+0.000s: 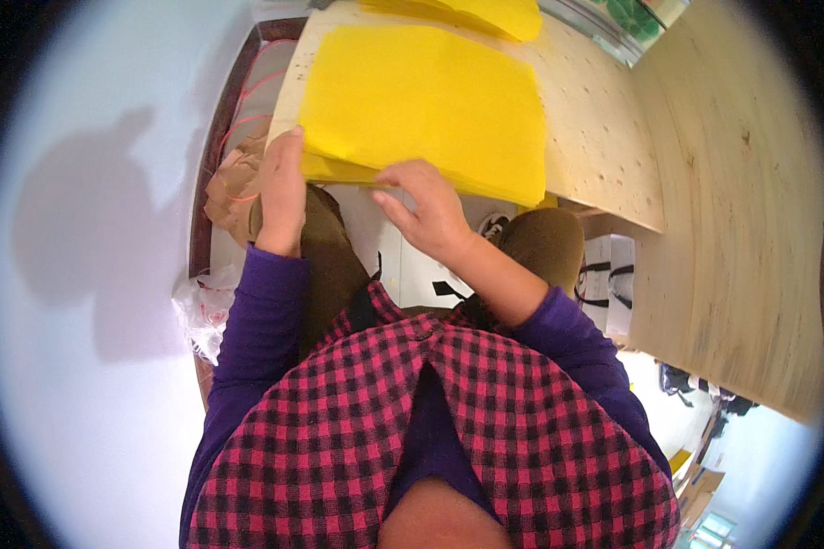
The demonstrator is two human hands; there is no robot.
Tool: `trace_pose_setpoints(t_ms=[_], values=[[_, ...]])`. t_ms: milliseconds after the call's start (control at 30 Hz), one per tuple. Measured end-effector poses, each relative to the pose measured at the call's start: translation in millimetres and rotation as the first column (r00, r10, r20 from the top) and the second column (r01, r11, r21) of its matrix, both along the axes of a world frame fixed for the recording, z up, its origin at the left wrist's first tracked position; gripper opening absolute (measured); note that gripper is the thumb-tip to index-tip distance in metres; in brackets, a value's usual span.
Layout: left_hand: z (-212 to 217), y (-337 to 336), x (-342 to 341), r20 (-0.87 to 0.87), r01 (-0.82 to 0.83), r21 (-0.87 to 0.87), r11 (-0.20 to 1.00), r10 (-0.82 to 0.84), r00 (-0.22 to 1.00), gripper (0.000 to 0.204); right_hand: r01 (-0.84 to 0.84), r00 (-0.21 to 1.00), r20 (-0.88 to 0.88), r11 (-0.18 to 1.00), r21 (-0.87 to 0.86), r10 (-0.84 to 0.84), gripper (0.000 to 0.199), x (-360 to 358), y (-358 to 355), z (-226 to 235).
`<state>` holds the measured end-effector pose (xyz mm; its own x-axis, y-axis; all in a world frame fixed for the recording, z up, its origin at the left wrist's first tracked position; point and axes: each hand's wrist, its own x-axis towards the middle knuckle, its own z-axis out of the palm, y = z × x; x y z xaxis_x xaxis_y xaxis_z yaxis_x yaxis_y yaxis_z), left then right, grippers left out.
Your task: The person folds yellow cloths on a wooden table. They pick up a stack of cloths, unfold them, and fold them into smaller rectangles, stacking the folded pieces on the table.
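wooden table [604,137], white box [609,261], plastic bag [201,306]

A pale, speckled plywood surface [595,128] carries a thick stack of bright yellow rectangular sheets [430,101], whose near edge overhangs the surface's front edge. A second pile of yellow sheets [485,14] lies just behind it, at the far edge.

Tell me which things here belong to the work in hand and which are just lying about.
In hand:
- yellow sheets, stacked on the wooden table
- left hand, resting on the stack's near left edge
- right hand, pinching its near edge

Lying about:
- second yellow stack, farther back
- crumpled brown paper
- clear plastic bag
- white box with black straps
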<state>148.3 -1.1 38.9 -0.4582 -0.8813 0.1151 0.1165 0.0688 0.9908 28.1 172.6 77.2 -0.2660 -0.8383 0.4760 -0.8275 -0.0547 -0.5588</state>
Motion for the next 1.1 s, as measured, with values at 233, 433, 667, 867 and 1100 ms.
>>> trace_pose_setpoints(t_ms=[233, 433, 667, 867, 1100], values=[[13.5, 6.1, -4.9, 0.141, 0.026, -0.075, 0.997, -0.015, 0.99, 0.037, 0.166, 0.677, 0.655, 0.937, 0.308, -0.335, 0.018, 0.1, 85.3, -31.9], [7.5, 6.7, -15.3, 0.043, -0.07, -0.163, 0.984, 0.079, 0.996, 0.029, 0.115, 0.416, 0.876, 0.97, 0.214, -0.243, 0.024, -10.6, 96.1, -24.8], [62.4, -4.3, -42.1, 0.004, -0.007, -0.055, 0.998, 0.007, 1.0, 0.026, -0.215, 0.195, 0.981, 0.976, 0.042, 0.001, 0.036, -0.5, 59.5, -4.7], [104.1, -5.9, -64.1, -0.222, 0.153, 0.216, 0.964, -0.104, 0.97, 0.016, -0.162, -0.194, 0.948, 0.945, -0.283, 0.251, 0.053, -1.2, 15.9, -2.6], [106.6, -14.4, -57.4, -0.319, 0.261, 0.236, 0.936, -0.179, 0.931, 0.016, 0.392, -0.383, 0.829, 0.884, -0.254, 0.408, 0.057, -35.0, 30.7, 7.6]])
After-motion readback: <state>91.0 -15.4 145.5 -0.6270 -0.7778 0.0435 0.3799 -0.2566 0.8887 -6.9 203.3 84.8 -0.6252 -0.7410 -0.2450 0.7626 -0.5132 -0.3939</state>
